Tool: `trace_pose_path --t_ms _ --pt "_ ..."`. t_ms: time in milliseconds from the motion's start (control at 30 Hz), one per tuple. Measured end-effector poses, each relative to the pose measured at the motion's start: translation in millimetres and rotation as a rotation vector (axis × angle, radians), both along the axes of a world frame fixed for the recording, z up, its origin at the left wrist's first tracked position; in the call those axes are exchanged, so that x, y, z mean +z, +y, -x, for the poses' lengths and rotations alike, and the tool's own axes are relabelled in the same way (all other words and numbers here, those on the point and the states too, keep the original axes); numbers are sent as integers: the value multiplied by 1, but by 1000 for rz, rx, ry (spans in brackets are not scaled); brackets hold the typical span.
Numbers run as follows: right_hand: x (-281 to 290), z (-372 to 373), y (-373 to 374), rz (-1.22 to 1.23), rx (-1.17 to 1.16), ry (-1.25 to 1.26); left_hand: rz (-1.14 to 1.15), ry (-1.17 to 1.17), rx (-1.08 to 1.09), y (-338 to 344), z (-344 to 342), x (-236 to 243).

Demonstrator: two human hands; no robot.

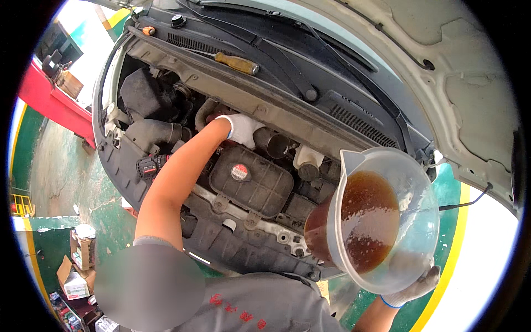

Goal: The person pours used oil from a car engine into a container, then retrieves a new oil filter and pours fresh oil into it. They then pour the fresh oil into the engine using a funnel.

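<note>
My left hand (241,131), in a white glove, reaches into the engine bay behind the flat black tank (254,185). Its fingers close against the left side of a dark, open-mouthed tube (277,146); the fingertips are partly hidden. With my right hand (415,290), also gloved, I grip a large clear plastic jug (417,191) at its near right side. Reddish-brown liquid (369,221) fills part of the tilted jug, whose spout points to the far left. The jug hangs over the right front of the bay.
A yellow-handled screwdriver (238,63) lies on the cowl, with a black cap (178,21) and an orange piece (148,31). A power tool (149,166) rests at the bay's left front. The raised hood (470,72) arches over the right. Boxes (77,282) stand lower left.
</note>
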State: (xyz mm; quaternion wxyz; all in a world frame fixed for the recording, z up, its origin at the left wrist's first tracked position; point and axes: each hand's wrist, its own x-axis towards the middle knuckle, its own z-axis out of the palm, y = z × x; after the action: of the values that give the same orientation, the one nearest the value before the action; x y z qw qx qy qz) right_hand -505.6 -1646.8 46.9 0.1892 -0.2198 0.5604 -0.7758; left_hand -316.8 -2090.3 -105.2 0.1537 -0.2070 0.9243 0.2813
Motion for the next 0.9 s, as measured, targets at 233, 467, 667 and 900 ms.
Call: trace_pose_path --t_ms 233,467,667,900 --pt "-4 2 -16 236 339 -116 -220 165 120 -16 -20 -28" --pt "-6 -17 -34 -51 -159 43 -137 145 80 -17 -17 -26" --pt "-2 -13 -44 10 219 89 -171 288 108 -12 -21 -32" --pt "9 -32 -61 -75 255 91 -173 220 137 -12 -20 -30"
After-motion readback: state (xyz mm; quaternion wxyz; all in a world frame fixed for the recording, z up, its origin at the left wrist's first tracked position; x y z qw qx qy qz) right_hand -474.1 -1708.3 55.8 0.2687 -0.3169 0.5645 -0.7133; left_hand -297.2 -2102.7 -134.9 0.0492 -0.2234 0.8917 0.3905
